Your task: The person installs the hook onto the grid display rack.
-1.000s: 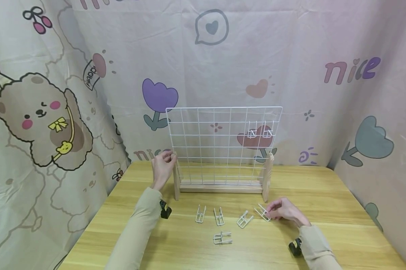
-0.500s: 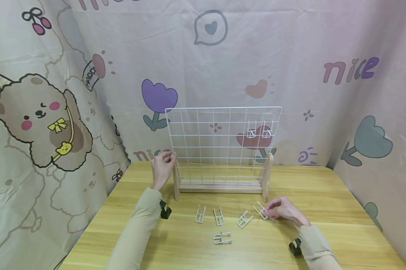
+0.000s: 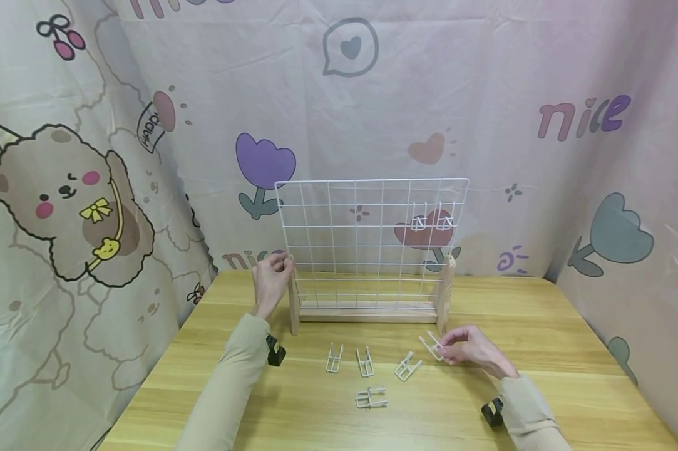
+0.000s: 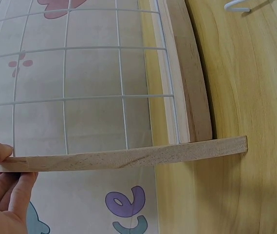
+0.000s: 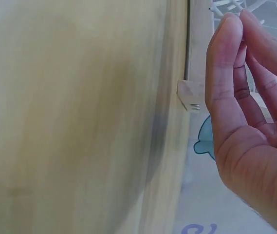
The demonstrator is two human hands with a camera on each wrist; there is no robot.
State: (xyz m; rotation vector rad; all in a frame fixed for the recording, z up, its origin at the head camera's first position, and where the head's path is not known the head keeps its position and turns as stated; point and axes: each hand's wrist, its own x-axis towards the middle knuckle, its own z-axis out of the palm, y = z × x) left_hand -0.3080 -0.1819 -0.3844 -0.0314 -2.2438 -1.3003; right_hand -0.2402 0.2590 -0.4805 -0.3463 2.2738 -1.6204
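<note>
A white wire grid rack (image 3: 370, 245) stands in a wooden base on the table. My left hand (image 3: 272, 280) pinches the top of the rack's left wooden upright (image 4: 128, 158) between thumb and fingers. Between thumb and fingertips, my right hand (image 3: 474, 349) holds a white wire hook (image 3: 432, 345), in front of the rack's right foot. In the right wrist view, only part of that hook (image 5: 230, 6) shows past the fingertips. Two similar hooks, a left one (image 3: 419, 220) and a right one (image 3: 446, 219), hang at the grid's upper right.
Several loose white hooks lie on the wooden table (image 3: 293, 413) in front of the rack, among them one nearest the right hand (image 3: 408, 367) and one closer to the front (image 3: 370, 398). A patterned curtain (image 3: 339, 113) hangs behind and beside the table.
My right hand has lifted the hook slightly and moved it a little left and away from me. The left hand keeps its hold on the upright.
</note>
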